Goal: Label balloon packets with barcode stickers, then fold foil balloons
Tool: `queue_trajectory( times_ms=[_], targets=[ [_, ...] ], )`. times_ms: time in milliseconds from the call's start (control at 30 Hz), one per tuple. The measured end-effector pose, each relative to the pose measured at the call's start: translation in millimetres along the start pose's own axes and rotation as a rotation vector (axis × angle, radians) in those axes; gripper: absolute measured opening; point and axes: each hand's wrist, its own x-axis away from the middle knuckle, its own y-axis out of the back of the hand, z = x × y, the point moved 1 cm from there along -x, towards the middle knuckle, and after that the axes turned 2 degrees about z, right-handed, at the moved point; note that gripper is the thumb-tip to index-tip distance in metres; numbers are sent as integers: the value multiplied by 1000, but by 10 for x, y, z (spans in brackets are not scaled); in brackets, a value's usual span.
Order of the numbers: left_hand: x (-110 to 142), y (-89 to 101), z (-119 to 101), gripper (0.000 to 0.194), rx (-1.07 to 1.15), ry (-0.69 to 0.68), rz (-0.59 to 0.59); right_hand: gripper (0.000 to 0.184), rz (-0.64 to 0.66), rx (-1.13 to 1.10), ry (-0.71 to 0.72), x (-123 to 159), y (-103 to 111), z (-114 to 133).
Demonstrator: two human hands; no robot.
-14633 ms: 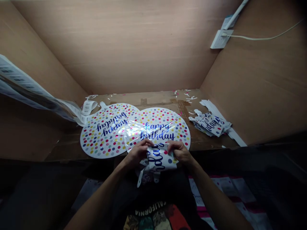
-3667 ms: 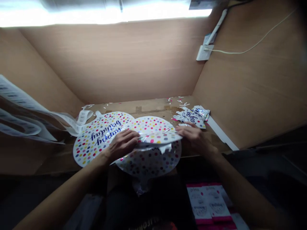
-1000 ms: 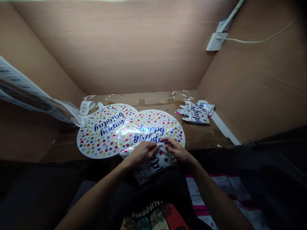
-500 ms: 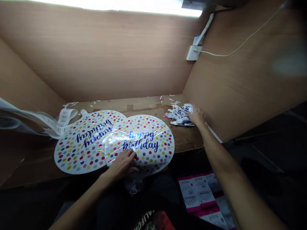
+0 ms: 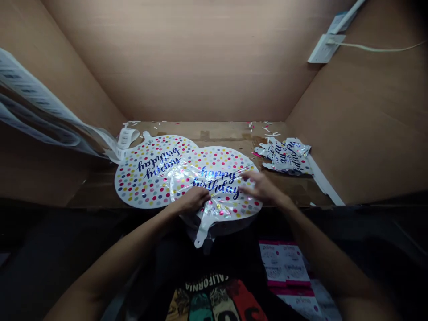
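Note:
A flat, dotted foil balloon (image 5: 230,205) with "happy birthday" lettering lies at the table's front edge, its white tail pointing at me. My left hand (image 5: 195,199) is closed in a pinch on its foil just above the tail, and creases spread from the fingertips. Over the balloon's right side is my right hand (image 5: 261,187), empty, its fingers apart and somewhat blurred; whether it touches the foil I cannot tell. A second dotted balloon (image 5: 133,187) lies partly underneath on the left, its lettering upside down. Folded balloons (image 5: 289,156) are heaped to the right.
A strip of barcode labels (image 5: 40,96) hangs in from the left, ending in a curl on the table. Paper scraps (image 5: 267,129) are scattered along the back. Cardboard-coloured walls surround the table (image 5: 227,136). Pink-and-white packets (image 5: 284,263) sit below, at the right.
My right hand has left the heap of folded balloons and come over to the front balloon. My left hand now pinches the foil near the tail. The view has shifted.

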Motion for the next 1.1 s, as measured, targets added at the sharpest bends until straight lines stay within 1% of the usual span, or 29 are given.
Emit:
queue_trajectory(
  times_ms=[33,67,100,133,167,200,233,300,333,367,433,467,500,567,600,633,667,700,767,800,867,900,933,1000,1067,1100],
  targets=[
    [-22,26,-6,35,36,37,-5,53,87,13,107,100,-194,209],
    [-42,51,-13,36,67,68,-3,49,146,83,221,192,-366,389],
    [-59,74,-20,37,92,89,5,39,174,159,299,268,-502,528],
    [-74,92,-27,37,108,102,13,28,176,236,363,327,-597,627],
    [-87,105,-32,38,117,109,18,20,149,300,406,368,-652,690],
    [-98,113,-36,38,120,111,16,18,105,336,428,394,-672,725],
    [-108,116,-39,37,119,112,12,22,58,352,450,412,-671,741],
    [-129,114,-43,36,119,117,7,36,-5,355,503,432,-652,749],
    [-138,114,-47,36,119,121,7,42,-14,354,533,436,-650,750],
    [-141,121,-54,36,118,126,8,43,-10,354,562,437,-657,752],
    [-117,162,-78,36,115,140,13,31,16,345,603,424,-685,761],
    [-82,195,-98,35,114,136,8,25,22,328,596,406,-694,767],
    [-30,236,-127,32,113,110,-8,24,23,298,564,382,-693,774],
    [111,315,-202,22,106,5,-50,26,41,193,455,316,-656,792],
    [188,343,-240,29,95,-57,-67,27,63,121,396,278,-622,803],
    [259,359,-274,41,78,-106,-79,27,94,44,349,240,-584,815],
    [316,362,-299,46,55,-131,-89,26,127,-31,320,201,-547,827],
    [355,351,-315,41,28,-130,-98,25,150,-98,308,164,-513,835],
    [378,307,-322,17,-19,-102,-150,22,128,-191,303,93,-464,836],
    [370,280,-318,13,-31,-92,-184,22,100,-224,298,61,-451,826],
    [345,230,-306,19,-39,-90,-234,30,84,-304,258,6,-444,792],
    [341,208,-301,20,-38,-93,-249,34,122,-370,220,-19,-445,772],
    [348,188,-298,23,-35,-95,-264,39,193,-462,173,-40,-446,754],
    [404,146,-300,29,-31,-96,-310,44,368,-678,70,-81,-441,732],
    [505,95,-301,31,-15,-110,-361,41,485,-854,-22,-129,-424,726],
    [566,68,-295,30,-1,-123,-377,37,506,-909,-57,-161,-414,720]
  ],
)
